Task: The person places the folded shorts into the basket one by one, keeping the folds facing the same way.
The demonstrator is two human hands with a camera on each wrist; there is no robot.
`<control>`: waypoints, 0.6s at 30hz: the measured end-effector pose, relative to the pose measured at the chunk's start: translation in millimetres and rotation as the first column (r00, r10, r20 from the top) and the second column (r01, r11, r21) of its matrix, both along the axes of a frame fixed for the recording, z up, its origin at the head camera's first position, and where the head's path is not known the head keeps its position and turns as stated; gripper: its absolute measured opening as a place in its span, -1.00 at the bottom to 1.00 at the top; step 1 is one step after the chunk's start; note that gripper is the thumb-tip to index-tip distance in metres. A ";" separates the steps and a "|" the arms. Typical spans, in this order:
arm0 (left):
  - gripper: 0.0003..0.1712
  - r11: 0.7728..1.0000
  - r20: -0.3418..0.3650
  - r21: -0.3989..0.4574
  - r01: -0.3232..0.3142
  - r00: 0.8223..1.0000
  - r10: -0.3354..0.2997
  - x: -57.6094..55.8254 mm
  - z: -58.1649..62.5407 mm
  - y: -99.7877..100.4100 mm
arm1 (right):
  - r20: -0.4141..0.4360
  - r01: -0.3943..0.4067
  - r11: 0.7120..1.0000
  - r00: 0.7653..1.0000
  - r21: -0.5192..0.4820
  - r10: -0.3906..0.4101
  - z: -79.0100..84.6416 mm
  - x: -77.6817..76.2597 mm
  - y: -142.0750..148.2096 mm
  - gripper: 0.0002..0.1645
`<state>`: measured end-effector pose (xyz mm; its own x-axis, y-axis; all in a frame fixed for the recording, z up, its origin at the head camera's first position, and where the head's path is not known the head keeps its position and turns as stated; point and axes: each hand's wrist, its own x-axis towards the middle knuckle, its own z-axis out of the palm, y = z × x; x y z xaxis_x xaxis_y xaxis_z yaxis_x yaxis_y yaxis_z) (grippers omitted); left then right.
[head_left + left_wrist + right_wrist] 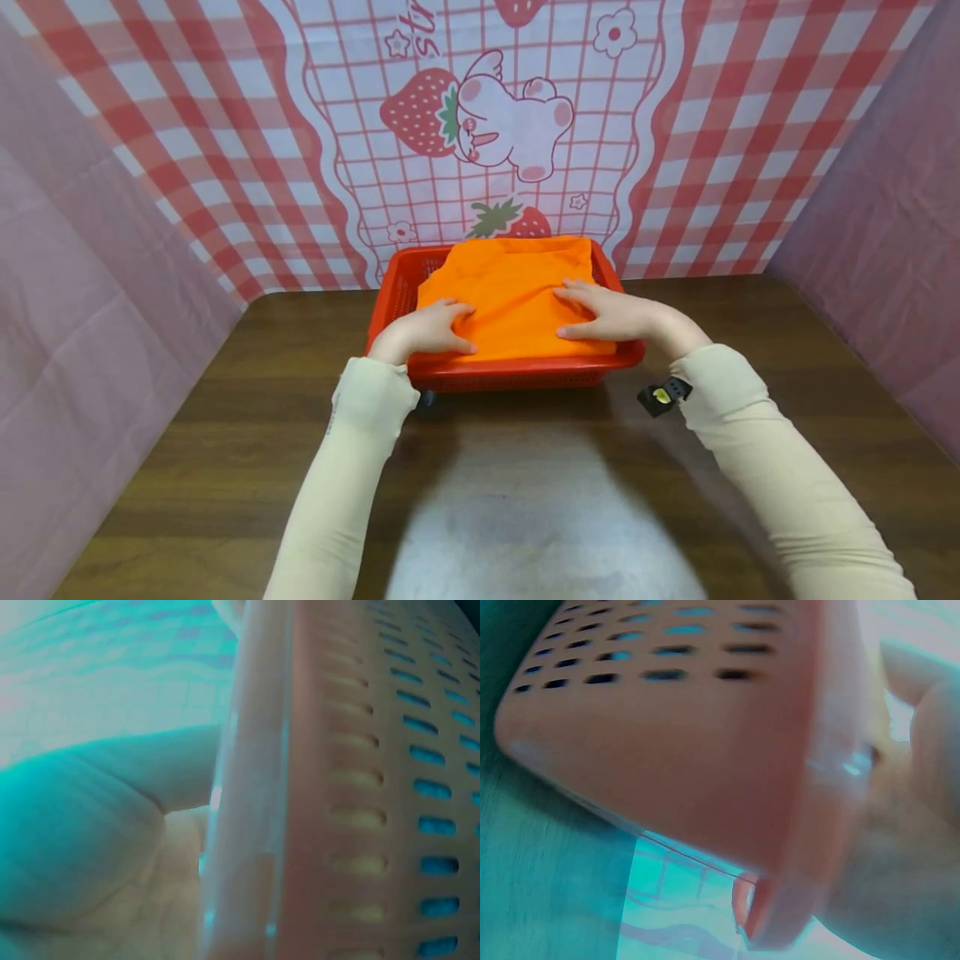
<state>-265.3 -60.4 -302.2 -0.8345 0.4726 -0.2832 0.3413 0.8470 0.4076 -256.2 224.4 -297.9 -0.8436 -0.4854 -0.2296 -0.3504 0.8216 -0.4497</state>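
Note:
A folded orange cloth [517, 292] lies in a red plastic basket [510, 367] at the back of the table. My left hand [431, 327] reaches over the basket's near left rim and rests on the cloth, thumb and fingers apart. On the cloth's right side rests my right hand [607, 312], its fingers spread. The left wrist view has the slotted basket wall [360, 795] close up, with part of the left hand [97, 802] behind the rim. A basket corner [667, 765] fills much of the right wrist view, beside the right hand [922, 795]; its fingertips are hidden there.
The basket stands on a brown wooden table [247, 433], close to a red-and-white checked curtain [525, 125] with strawberry prints. Pinkish fabric hangs at the left [82, 275] and right [870, 225] sides. A small black device [663, 396] is strapped at the right cuff.

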 end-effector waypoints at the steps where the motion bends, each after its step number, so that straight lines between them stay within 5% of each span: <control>1: -0.16 1.000 0.007 0.001 0.008 1.000 -0.008 -0.5 -0.4 -1.2 | 0.038 0.004 1.000 0.999 -0.014 -0.004 1.2 0.8 1.9 0.04; 9: -0.15 0.999 0.031 -0.033 -0.002 1.000 0.003 -2.5 -5.5 2.5 | 0.187 0.068 0.997 0.981 -0.045 -0.058 -1.9 -2.3 2.9 0.09; 18: -0.16 0.996 -0.008 -0.091 -0.009 1.000 0.009 -3.2 -11.1 9.5 | 0.040 0.005 0.999 0.999 0.053 -0.008 -11.8 -6.5 -9.5 0.08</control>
